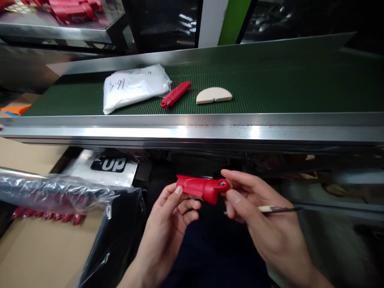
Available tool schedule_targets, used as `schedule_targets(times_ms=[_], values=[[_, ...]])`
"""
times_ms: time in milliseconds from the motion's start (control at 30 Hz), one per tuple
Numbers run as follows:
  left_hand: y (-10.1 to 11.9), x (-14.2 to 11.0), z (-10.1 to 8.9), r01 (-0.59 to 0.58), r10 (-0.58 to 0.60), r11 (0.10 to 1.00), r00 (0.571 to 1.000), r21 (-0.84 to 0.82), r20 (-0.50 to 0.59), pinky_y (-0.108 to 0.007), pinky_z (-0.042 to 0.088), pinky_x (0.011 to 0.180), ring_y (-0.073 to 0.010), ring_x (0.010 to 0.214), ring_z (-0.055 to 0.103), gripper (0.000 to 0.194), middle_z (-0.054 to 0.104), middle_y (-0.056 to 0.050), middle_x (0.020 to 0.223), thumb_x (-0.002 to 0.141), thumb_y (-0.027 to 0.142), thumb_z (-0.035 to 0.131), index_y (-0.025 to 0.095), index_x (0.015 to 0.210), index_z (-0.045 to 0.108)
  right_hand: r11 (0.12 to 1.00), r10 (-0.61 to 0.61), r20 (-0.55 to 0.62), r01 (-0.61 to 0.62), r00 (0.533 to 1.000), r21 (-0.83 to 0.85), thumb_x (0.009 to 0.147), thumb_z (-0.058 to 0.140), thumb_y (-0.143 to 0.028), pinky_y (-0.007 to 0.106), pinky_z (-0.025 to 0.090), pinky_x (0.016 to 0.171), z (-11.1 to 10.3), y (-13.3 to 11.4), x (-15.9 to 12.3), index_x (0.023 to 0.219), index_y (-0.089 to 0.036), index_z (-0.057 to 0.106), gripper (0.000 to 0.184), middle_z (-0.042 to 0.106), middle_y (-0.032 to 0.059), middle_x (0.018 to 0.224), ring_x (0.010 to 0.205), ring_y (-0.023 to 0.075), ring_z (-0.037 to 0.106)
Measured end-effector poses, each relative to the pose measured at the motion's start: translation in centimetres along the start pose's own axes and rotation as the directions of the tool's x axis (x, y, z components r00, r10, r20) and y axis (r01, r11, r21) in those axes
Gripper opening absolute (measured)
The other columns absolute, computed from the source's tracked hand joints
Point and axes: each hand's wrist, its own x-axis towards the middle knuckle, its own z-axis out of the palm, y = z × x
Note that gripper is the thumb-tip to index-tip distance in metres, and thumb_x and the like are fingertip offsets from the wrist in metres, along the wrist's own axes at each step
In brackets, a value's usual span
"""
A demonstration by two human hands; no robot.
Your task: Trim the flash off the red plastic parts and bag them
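Observation:
A red plastic part with a jointed end is held up in front of the conveyor. My left hand pinches its wider end between thumb and fingers. At the narrow end, my right hand grips the joint with thumb and fingertips. A thin tool with a pale handle and a dark, slender end is also tucked in that hand; its kind is unclear. Beyond the hands, a similar red part lies on the green conveyor belt, beside a beige half-round block.
A white plastic-wrapped packet with handwriting rests on the belt. The conveyor's metal edge runs across in front of me. At left stands a cardboard box with plastic film and several red parts. More red parts sit upper left.

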Motion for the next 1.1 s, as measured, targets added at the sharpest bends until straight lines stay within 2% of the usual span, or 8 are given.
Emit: schedule_targets(times_ms=[233,500,667,800,900,967,1033,1100], values=[[0.1,-0.9,0.3,-0.306,0.308,0.923,0.951,0.232,0.030,-0.025,0.055,0.063,-0.0206,0.082,0.065,0.021,0.066,-0.009,0.093,0.090,0.025,0.064,0.016,0.108,0.064,0.974,0.183,-0.048,-0.175,0.982,0.143,0.090,0.062,-0.040,0.018,0.047,0.051,-1.1,2.2,0.3,0.116,-0.028,0.067,0.029,0.060,-0.0011,0.068,0.060,0.0093,0.055],[0.0,-1.1,0.0,-0.393,0.377,0.848,0.919,0.356,0.115,-0.024,0.053,0.067,-0.0185,0.078,0.064,0.023,0.069,-0.010,0.084,0.094,0.029,0.058,0.014,0.111,0.065,0.978,0.170,-0.064,-0.161,0.983,0.133,0.092,0.060,-0.036,0.018,0.047,0.051,-1.6,3.0,-0.4,0.115,-0.029,0.067,0.025,0.059,-0.0015,0.069,0.060,0.0093,0.055],[0.3,-0.5,0.1,-0.344,0.323,0.912,0.938,0.223,0.127,-0.029,0.056,0.070,-0.0213,0.088,0.063,0.026,0.066,-0.009,0.101,0.093,0.028,0.059,0.019,0.118,0.059,0.984,-0.102,-0.032,0.096,0.994,-0.147,0.089,0.062,-0.024,0.017,0.053,0.055,-1.5,1.8,-1.5,0.110,-0.030,0.065,0.022,0.065,0.0010,0.100,0.066,0.0090,0.063],[0.6,-0.4,0.9,-0.195,0.181,0.974,0.976,0.118,0.119,-0.030,0.056,0.076,-0.0198,0.090,0.064,0.027,0.065,-0.011,0.105,0.094,0.026,0.059,0.018,0.119,0.052,0.888,-0.313,0.230,0.369,0.922,-0.272,0.089,0.061,-0.019,0.015,0.056,0.066,-1.1,0.0,-2.1,0.106,-0.028,0.063,0.019,0.067,0.0003,0.098,0.079,0.0116,0.067],[0.8,-0.5,1.4,-0.091,0.081,0.992,0.990,0.083,0.119,-0.025,0.054,0.069,-0.0160,0.078,0.063,0.022,0.063,-0.008,0.098,0.093,0.021,0.058,0.017,0.114,0.052,0.896,-0.267,0.380,0.373,0.886,-0.240,0.090,0.062,-0.034,0.016,0.057,0.064,-1.2,0.2,-1.6,0.122,-0.027,0.054,0.034,0.066,0.0001,0.093,0.071,0.0101,0.065],[0.9,-0.8,1.4,-0.041,0.034,0.999,0.986,0.036,0.161,-0.023,0.051,0.062,-0.0139,0.072,0.059,0.018,0.061,-0.006,0.090,0.095,0.022,0.054,0.018,0.112,0.052,0.918,-0.228,0.342,0.318,0.912,-0.236,0.090,0.061,-0.040,0.016,0.058,0.066,-1.3,0.6,-0.8,0.131,-0.026,0.046,0.046,0.064,0.0017,0.098,0.077,0.0108,0.066],[0.8,-1.1,1.3,-0.010,0.009,1.000,0.977,0.006,0.212,-0.021,0.047,0.057,-0.0121,0.067,0.054,0.016,0.059,-0.004,0.087,0.096,0.024,0.049,0.020,0.111,0.053,0.906,-0.262,0.301,0.341,0.917,-0.251,0.092,0.059,-0.029,0.017,0.057,0.076,-1.4,0.7,0.2,0.129,-0.026,0.049,0.038,0.063,0.0035,0.109,0.094,0.0119,0.065],[0.8,-1.4,1.3,-0.018,0.015,1.000,0.973,0.011,0.232,-0.019,0.044,0.052,-0.0115,0.065,0.051,0.015,0.058,-0.004,0.087,0.097,0.024,0.046,0.021,0.108,0.055,0.854,-0.364,0.335,0.454,0.869,-0.252,0.093,0.055,-0.014,0.019,0.053,0.085,-1.3,0.3,1.2,0.123,-0.024,0.056,0.031,0.061,0.0037,0.113,0.102,0.0114,0.062]])
